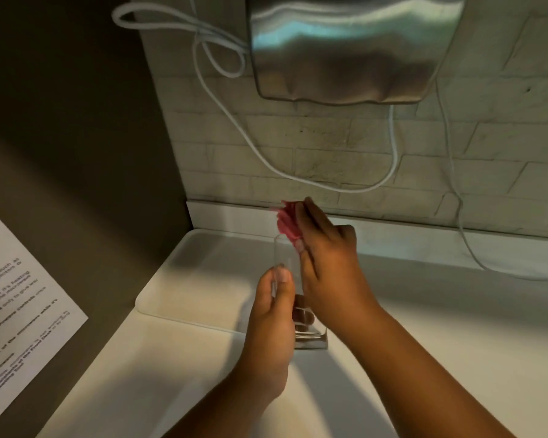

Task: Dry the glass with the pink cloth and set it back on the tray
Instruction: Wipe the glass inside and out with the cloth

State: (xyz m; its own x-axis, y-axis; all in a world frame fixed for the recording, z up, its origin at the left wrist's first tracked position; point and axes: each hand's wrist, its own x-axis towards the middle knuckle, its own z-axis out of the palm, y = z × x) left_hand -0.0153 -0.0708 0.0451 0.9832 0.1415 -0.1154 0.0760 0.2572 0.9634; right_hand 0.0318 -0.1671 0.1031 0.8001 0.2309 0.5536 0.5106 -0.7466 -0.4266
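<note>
Left of centre lies the tray (pixel 178 279); your left hand (pixel 271 324) wraps the glass (pixel 287 257) at frame centre, above the tray's right end; your right hand (pixel 326 263) pinches the cloth (pixel 287 221) at its mouth.

A crumpled pink cloth (pixel 288 223) sits at the mouth of a clear, colourless glass tumbler (pixel 290 279). The shallow rectangular tray (pixel 184 279) looks white, perhaps cream in this dim light. Pale grey-white brick-patterned wall tiles (pixel 503 153) back a brushed silver metal appliance (pixel 351 45).
</note>
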